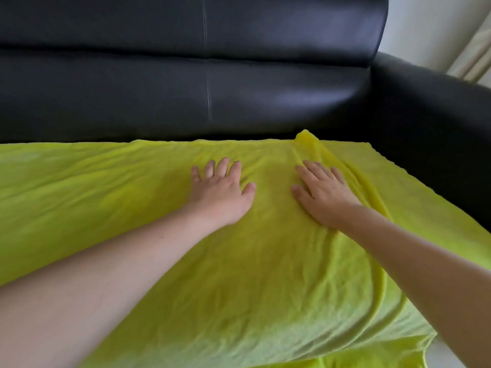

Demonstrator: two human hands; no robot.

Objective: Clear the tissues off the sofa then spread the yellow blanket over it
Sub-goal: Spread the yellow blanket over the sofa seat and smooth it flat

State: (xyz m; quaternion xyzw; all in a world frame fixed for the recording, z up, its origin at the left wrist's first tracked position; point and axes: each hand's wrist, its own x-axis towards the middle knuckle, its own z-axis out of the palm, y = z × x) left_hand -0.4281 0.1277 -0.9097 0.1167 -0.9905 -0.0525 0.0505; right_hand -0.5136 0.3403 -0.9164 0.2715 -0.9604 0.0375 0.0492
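Count on inspection: one yellow blanket [265, 274], a single sheet. One black sofa [186, 83] under it; I count two horizontal back cushions, one above the other, and one armrest [430, 123] in view, at the right. Two hands of mine in view: one left hand [221, 193], one right hand [322, 193]. Tissues counted: zero.

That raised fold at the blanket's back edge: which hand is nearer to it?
Right. The right hand lies flat just in front of the raised fold, fingertips near its base. The left hand rests flat on the yellow blanket farther left.
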